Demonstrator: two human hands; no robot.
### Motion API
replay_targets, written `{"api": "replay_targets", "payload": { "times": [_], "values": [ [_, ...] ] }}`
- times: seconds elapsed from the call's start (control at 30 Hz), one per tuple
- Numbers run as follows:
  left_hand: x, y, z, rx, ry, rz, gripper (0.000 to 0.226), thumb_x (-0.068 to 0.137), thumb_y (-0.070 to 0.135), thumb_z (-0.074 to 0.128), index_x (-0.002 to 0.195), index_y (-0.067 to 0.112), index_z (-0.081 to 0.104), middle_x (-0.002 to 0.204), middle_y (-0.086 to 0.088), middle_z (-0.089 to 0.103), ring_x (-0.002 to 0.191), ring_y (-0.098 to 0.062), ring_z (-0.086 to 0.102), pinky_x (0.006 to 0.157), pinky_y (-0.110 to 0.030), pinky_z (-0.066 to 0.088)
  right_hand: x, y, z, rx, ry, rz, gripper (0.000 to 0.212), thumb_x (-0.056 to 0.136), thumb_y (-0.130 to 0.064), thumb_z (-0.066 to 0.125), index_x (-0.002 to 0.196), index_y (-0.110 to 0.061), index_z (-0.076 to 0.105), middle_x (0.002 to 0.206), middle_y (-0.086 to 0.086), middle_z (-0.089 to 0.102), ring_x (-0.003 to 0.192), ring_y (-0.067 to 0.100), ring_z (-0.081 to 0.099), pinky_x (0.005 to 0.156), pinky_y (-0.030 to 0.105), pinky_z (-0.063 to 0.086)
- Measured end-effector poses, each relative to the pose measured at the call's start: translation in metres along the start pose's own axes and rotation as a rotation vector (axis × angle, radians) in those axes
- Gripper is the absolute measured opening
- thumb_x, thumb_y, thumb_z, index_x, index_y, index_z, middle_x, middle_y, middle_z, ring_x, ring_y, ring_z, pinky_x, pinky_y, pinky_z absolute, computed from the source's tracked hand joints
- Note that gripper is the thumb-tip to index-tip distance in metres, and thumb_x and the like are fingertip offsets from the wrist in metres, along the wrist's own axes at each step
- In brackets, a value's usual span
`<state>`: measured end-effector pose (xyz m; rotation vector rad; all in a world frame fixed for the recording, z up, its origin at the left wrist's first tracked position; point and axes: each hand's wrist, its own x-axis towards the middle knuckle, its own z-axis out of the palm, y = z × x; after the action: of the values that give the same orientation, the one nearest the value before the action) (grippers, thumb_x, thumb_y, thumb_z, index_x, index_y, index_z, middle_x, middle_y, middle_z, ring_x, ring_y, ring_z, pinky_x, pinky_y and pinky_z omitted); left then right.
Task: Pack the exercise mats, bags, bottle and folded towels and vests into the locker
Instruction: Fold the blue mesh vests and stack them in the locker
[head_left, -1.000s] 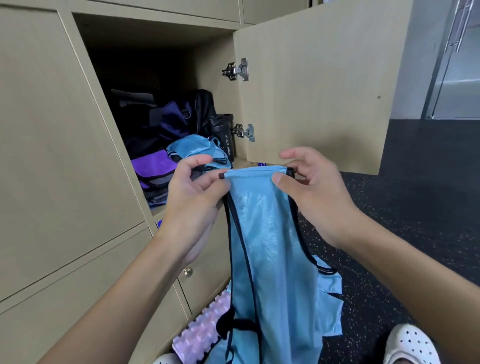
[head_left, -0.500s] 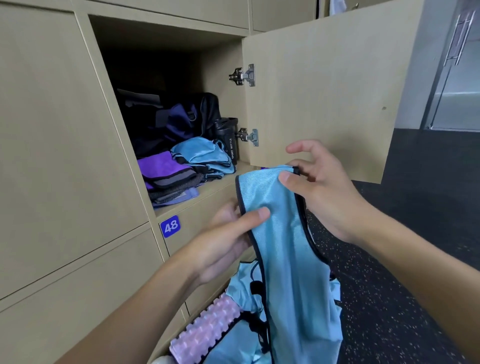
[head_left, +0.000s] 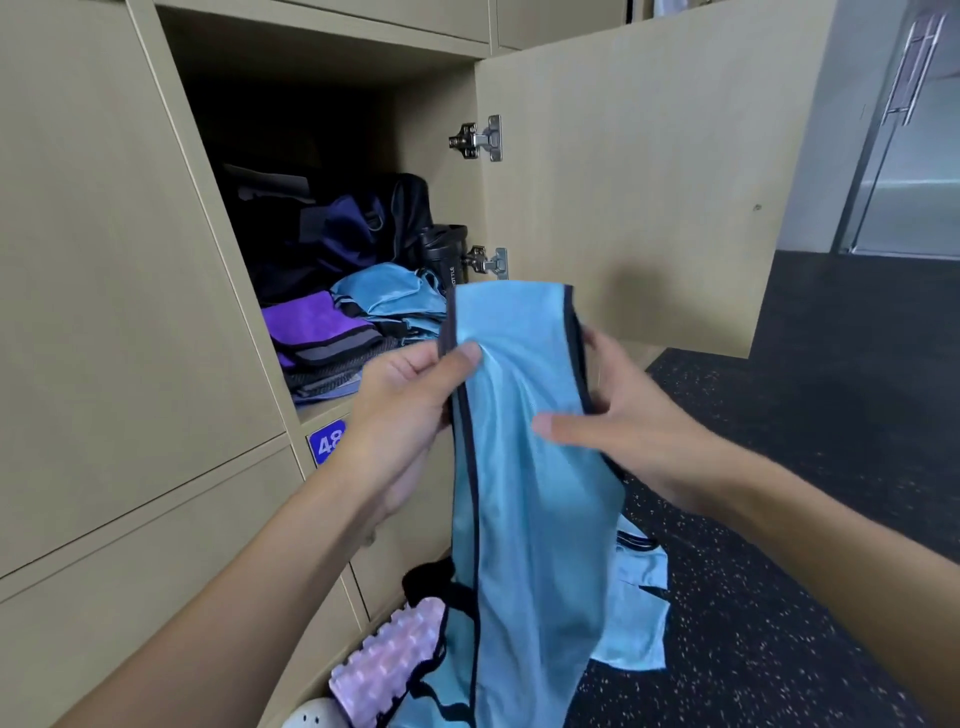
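While my left hand (head_left: 410, 410) pinches the vest (head_left: 524, 467), my right hand (head_left: 618, 415) grips its other edge before the locker (head_left: 322, 52).

two readings: a number and part of a word
a blue label (head_left: 326, 444) on the lower door (head_left: 415, 545), just under the open locker (head_left: 431, 182), carries a white "48", and the left hand (head_left: 400, 415) hides its right edge. the black bottle (head_left: 441, 249) inside has vertical white letters "ottle"; the light blue vest (head_left: 519, 415) covers the word's beginning.
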<state>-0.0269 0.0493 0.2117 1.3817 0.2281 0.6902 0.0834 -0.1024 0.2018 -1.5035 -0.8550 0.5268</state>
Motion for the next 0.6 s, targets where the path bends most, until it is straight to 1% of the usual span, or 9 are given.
{"api": "replay_targets", "payload": {
  "times": [0.07,0.17,0.23,0.33,0.37,0.43,0.5,0.53,0.6],
  "values": [
    [-0.001,0.001,-0.003,-0.024,0.025,0.001,0.019,0.095,0.012,0.06,0.108,0.001,0.07,0.104,-0.01,0.076,0.091,-0.02,0.072,0.081,-0.029,0.057,-0.002,0.003,0.007,-0.01,-0.019,0.003,0.082,0.083,-0.002,0.074,0.145,-0.034,0.03,0.104,0.013,0.074,0.089,0.031,0.073,0.083,0.05,0.058],
    [-0.014,-0.015,-0.005,0.133,-0.147,-0.198,0.028,0.089,0.012,0.068,0.116,0.01,0.068,0.111,-0.004,0.075,0.104,-0.021,0.071,0.091,-0.031,0.056,0.002,0.001,0.011,0.079,0.128,-0.04,0.068,0.087,0.001,0.067,0.139,-0.03,0.036,0.095,0.011,0.073,0.083,0.016,0.073,0.082,0.034,0.058],
    [-0.021,-0.027,-0.007,0.229,-0.221,-0.319,0.027,0.086,0.01,0.071,0.113,0.007,0.07,0.108,-0.006,0.075,0.105,-0.023,0.071,0.092,-0.031,0.055,0.006,-0.001,0.009,0.058,0.232,-0.064,0.069,0.089,-0.004,0.068,0.141,-0.033,0.034,0.098,0.008,0.068,0.084,0.005,0.07,0.089,0.028,0.052],
    [-0.019,-0.03,-0.007,0.136,-0.198,-0.319,0.021,0.089,0.011,0.067,0.108,0.001,0.071,0.105,-0.013,0.075,0.092,-0.02,0.071,0.082,-0.025,0.056,0.008,-0.001,-0.001,0.067,0.329,-0.034,0.072,0.089,-0.015,0.07,0.145,-0.039,0.031,0.103,0.01,0.059,0.097,0.016,0.065,0.098,0.032,0.046],
    [-0.017,-0.027,-0.007,0.081,-0.178,-0.287,0.02,0.09,0.01,0.065,0.107,0.001,0.071,0.106,-0.014,0.075,0.088,-0.019,0.071,0.081,-0.026,0.056,0.007,0.001,-0.005,0.074,0.316,0.001,0.077,0.087,-0.02,0.072,0.147,-0.041,0.028,0.106,0.01,0.057,0.1,0.018,0.064,0.1,0.035,0.046],
    [-0.011,-0.023,-0.005,-0.007,-0.12,-0.223,0.019,0.093,0.01,0.062,0.108,0.002,0.07,0.107,-0.015,0.074,0.088,-0.02,0.071,0.084,-0.032,0.057,0.005,0.005,-0.008,0.099,0.156,0.079,0.094,0.078,-0.024,0.079,0.149,-0.044,0.02,0.118,0.011,0.06,0.104,0.02,0.067,0.101,0.041,0.048],
    [-0.007,-0.019,-0.005,-0.036,-0.056,-0.182,0.021,0.095,0.013,0.06,0.11,0.001,0.068,0.108,-0.016,0.074,0.089,-0.023,0.071,0.083,-0.035,0.058,0.001,0.012,-0.005,0.079,-0.027,0.117,0.107,0.072,-0.014,0.083,0.149,-0.045,0.015,0.121,0.012,0.066,0.104,0.023,0.069,0.101,0.045,0.049],
    [-0.006,-0.018,-0.005,-0.028,-0.045,-0.178,0.022,0.096,0.014,0.059,0.112,0.002,0.067,0.109,-0.016,0.074,0.091,-0.023,0.071,0.083,-0.037,0.058,0.0,0.014,-0.003,0.071,-0.062,0.115,0.104,0.076,-0.005,0.08,0.149,-0.045,0.016,0.118,0.013,0.069,0.103,0.025,0.07,0.099,0.045,0.05],
    [-0.008,-0.018,-0.006,0.021,-0.087,-0.225,0.024,0.097,0.016,0.059,0.119,0.008,0.063,0.113,-0.012,0.073,0.097,-0.025,0.071,0.086,-0.043,0.056,0.002,0.014,-0.001,0.109,0.011,0.079,0.09,0.083,0.006,0.07,0.145,-0.042,0.026,0.118,0.015,0.068,0.099,0.025,0.071,0.091,0.041,0.053]
  ]
}}
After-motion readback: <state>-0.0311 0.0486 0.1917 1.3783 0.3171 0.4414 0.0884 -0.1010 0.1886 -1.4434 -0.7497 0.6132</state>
